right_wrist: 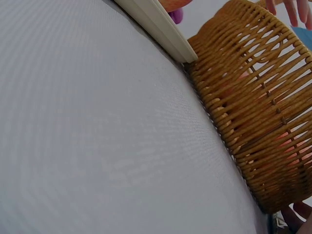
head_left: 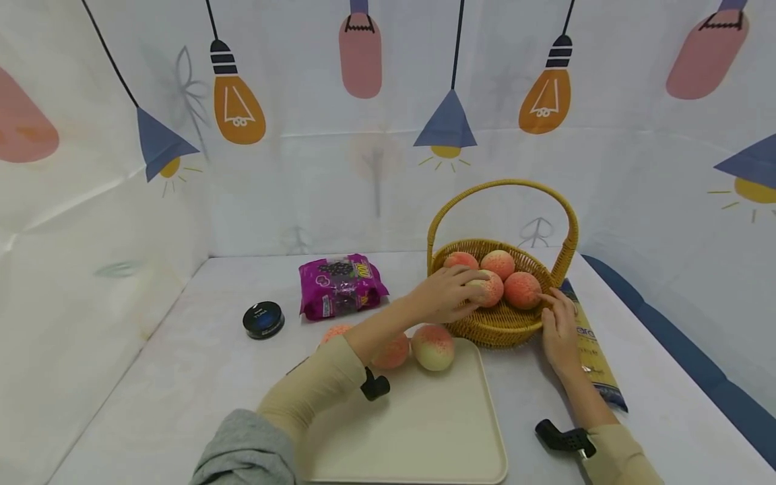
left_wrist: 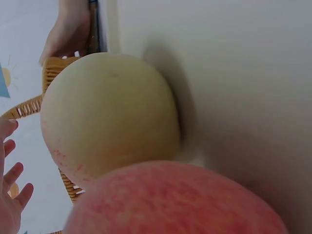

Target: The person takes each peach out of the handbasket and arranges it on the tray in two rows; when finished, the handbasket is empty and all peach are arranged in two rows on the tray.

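Observation:
The left hand (head_left: 448, 294) reaches over the near left rim of a wicker basket (head_left: 494, 335), fingertips overlapping a peach (head_left: 492, 291) in the head view. In the left wrist view its fingers (left_wrist: 10, 180) are spread, with nothing showing between them. Several pink-and-cream peaches lie in the basket. At the basket's right side, the right hand (head_left: 560, 330) holds the rim, fingers over the edge. Below the left forearm, peaches sit at the far end of a cream tray (head_left: 418, 431), a pale one (head_left: 433, 348) nearest the basket and a redder one (head_left: 394, 351) beside it.
A purple snack bag (head_left: 339, 286) lies at the back, left of the basket. Left of that is a round black tin (head_left: 263, 319). A yellow and blue packet (head_left: 594, 357) lies partly behind the right hand. The basket's tall handle (head_left: 506, 183) arches above the fruit.

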{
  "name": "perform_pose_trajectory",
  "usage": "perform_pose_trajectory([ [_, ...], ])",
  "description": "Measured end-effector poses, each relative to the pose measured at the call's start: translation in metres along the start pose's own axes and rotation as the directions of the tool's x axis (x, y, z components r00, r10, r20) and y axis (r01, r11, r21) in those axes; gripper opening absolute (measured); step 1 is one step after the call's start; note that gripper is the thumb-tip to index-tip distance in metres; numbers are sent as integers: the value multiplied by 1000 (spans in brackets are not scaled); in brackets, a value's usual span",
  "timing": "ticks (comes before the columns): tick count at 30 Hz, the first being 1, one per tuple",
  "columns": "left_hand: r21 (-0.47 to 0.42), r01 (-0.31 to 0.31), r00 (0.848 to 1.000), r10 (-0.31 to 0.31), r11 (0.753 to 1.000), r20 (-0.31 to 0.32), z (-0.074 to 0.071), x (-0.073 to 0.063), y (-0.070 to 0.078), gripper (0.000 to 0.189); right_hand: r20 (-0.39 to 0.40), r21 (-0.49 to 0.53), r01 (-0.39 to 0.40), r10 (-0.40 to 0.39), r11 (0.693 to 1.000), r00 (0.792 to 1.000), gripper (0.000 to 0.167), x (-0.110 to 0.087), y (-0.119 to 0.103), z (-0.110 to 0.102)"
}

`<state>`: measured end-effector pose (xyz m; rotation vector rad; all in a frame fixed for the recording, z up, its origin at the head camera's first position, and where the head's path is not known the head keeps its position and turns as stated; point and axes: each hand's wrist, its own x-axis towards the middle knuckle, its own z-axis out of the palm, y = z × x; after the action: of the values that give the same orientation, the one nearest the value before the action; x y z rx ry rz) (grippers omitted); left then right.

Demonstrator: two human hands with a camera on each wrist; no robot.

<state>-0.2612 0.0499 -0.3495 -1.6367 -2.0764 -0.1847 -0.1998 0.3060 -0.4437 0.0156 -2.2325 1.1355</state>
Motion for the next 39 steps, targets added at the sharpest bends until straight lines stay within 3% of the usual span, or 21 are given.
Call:
perform_pose_trajectory([
  [7,-18,-23,999,22,1000,-35,5,11,-9,25,6,3,6,-6,1000,1000,36,0,-1,1],
  [15,14,-13,998,12,1000,57,18,19,-15,26,14,-18,3,-3,1000,1000,35,0,-1,-3],
  [21,-49,-3,994,8,999,112,26,24,-20,28,18,-5,1,-1,1000,1000,35,-1,-3,-2],
  [24,-45,32,981,-23,998,191,29,29,-20,28,13,-1,4,-4,1000,1000,35,-1,-3,-2],
  [29,90,45,952,-70,995,297,37,40,-15,28,5,-5,7,-7,1000,1000,35,0,-2,-3],
  [34,144,44,935,-92,989,344,45,46,-12,30,9,-2,5,-5,1000,1000,35,-1,-1,-3],
  [39,140,42,938,-87,989,335,53,46,-15,28,11,2,16,-16,1000,1000,36,-1,-1,-1],
])
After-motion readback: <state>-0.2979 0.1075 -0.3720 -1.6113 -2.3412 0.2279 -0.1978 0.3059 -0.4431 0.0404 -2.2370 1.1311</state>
